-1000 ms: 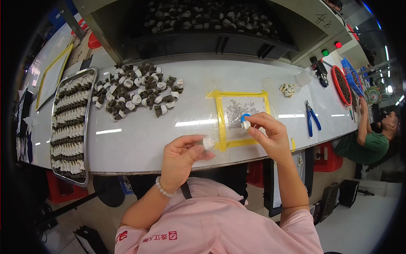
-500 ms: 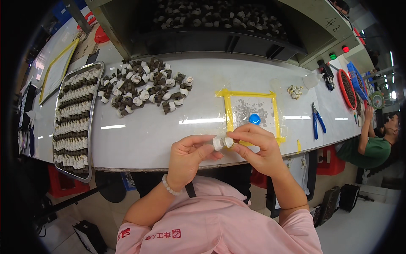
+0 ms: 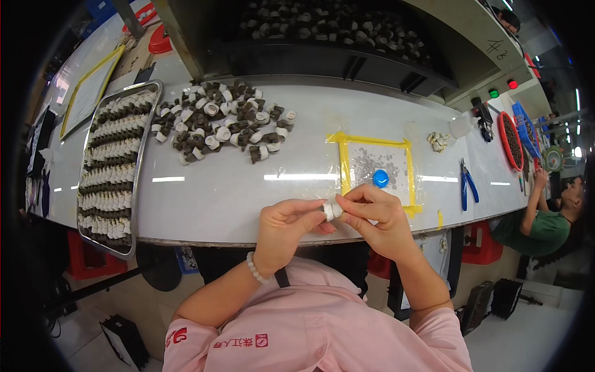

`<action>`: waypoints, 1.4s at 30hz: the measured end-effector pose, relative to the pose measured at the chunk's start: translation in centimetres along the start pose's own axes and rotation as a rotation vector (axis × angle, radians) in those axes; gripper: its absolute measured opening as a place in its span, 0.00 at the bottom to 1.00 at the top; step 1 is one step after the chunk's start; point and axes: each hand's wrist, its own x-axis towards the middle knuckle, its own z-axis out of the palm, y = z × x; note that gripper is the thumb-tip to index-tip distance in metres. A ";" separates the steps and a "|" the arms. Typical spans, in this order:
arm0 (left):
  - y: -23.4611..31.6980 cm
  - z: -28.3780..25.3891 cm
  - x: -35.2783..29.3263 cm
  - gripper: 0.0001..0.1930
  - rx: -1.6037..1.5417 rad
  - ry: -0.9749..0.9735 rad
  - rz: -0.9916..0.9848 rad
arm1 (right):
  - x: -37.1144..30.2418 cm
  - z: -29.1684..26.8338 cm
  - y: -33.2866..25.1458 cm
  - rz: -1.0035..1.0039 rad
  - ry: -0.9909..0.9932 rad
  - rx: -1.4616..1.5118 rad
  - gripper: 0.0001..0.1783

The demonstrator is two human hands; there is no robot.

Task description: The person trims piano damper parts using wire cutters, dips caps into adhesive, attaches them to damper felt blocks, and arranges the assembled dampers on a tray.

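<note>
Though they were apart a second ago, left hand point(image 3: 284, 227) and right hand point(image 3: 380, 221) now meet — both pinching the white piece point(image 3: 333, 211), eight o'clock from the blue cap point(image 3: 380, 179) — so two-handed work seems underway.

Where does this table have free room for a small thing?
Bare tabletop lies between the heap of loose pieces and the yellow-taped square, also below the heap, right of the metal tray. The tray and heap are crowded.
</note>
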 end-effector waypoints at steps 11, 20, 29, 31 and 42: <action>1.6 -0.6 -1.3 0.13 0.064 -0.118 0.072 | -0.8 0.3 -0.4 -0.013 0.007 -0.042 0.20; 14.2 -13.2 -10.5 0.13 0.519 0.711 0.578 | -3.9 -2.0 3.0 0.024 0.350 -0.193 0.19; 14.8 -17.9 -14.3 0.13 0.618 0.860 0.697 | -5.2 -1.6 4.6 0.019 0.410 -0.328 0.14; 14.3 -17.9 -13.8 0.13 0.707 0.833 0.713 | -5.2 -1.4 4.5 0.003 0.393 -0.366 0.13; 13.6 -19.6 -16.6 0.15 1.263 0.761 0.779 | -6.1 -1.0 6.0 -0.042 0.450 -0.422 0.13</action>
